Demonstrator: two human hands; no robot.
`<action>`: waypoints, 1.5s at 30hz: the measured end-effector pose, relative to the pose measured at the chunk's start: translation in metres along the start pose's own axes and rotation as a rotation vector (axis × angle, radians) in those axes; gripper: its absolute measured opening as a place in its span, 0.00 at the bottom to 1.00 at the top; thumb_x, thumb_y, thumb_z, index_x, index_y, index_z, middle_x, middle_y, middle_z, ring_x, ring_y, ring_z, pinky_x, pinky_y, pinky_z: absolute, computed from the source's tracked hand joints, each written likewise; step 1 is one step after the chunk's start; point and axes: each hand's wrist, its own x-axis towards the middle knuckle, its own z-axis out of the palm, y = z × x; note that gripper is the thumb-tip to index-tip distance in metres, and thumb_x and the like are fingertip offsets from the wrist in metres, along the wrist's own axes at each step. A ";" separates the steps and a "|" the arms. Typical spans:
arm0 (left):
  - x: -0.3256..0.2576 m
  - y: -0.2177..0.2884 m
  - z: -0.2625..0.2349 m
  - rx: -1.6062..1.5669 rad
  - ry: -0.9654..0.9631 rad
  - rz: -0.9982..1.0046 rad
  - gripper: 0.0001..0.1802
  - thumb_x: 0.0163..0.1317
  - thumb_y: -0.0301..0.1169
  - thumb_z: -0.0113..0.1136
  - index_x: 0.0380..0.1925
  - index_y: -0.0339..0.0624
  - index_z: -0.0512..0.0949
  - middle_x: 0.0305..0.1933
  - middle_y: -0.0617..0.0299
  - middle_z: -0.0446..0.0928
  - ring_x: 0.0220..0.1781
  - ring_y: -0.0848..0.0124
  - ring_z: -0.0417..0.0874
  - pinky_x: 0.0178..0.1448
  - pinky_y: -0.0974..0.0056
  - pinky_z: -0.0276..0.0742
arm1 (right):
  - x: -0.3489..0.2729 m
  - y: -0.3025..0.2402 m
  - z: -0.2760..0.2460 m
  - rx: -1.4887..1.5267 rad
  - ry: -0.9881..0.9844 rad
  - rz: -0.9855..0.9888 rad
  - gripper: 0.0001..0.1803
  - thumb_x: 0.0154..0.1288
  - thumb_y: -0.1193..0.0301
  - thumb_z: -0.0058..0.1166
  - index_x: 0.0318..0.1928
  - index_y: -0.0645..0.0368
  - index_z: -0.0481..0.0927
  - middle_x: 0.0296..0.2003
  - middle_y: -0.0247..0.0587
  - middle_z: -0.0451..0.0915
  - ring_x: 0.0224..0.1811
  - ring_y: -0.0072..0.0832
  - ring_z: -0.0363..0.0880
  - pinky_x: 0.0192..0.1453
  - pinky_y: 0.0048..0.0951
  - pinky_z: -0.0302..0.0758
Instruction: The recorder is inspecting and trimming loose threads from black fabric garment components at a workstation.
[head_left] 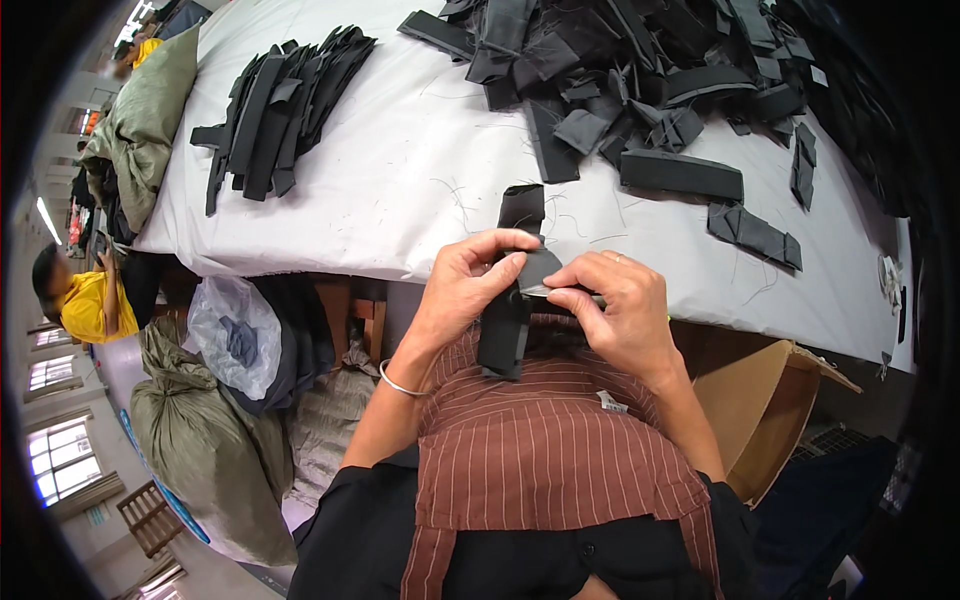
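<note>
A black fabric strip [503, 335], folded and sewn-looking, hangs over the table's front edge in front of my apron. My left hand [462, 282] is closed on its upper part, thumb and forefinger pinching a flap. From the right, my right hand [625, 312] grips a slim small tool [537, 291] whose pale metal tip touches the cloth at the flap. Most of the tool is hidden by my fingers, so its exact kind is unclear. The strip's far end [522, 207] lies on the white table covering, with loose threads around it.
On the white-covered table [400, 190], a row of black strips [290, 110] lies at the left and a large heap [610, 80] at the back right. An open cardboard box [765, 410] stands at my right. Sacks [205, 450] and a person in yellow [95, 300] are leftward.
</note>
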 end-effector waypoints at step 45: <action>0.003 0.008 0.025 0.066 -0.075 0.070 0.31 0.56 0.14 0.48 0.63 0.30 0.64 0.58 0.59 0.71 0.54 0.78 0.73 0.59 0.73 0.69 | 0.007 0.021 0.010 0.191 0.136 0.224 0.04 0.55 0.70 0.60 0.32 0.56 0.81 0.25 0.35 0.80 0.25 0.31 0.76 0.28 0.30 0.70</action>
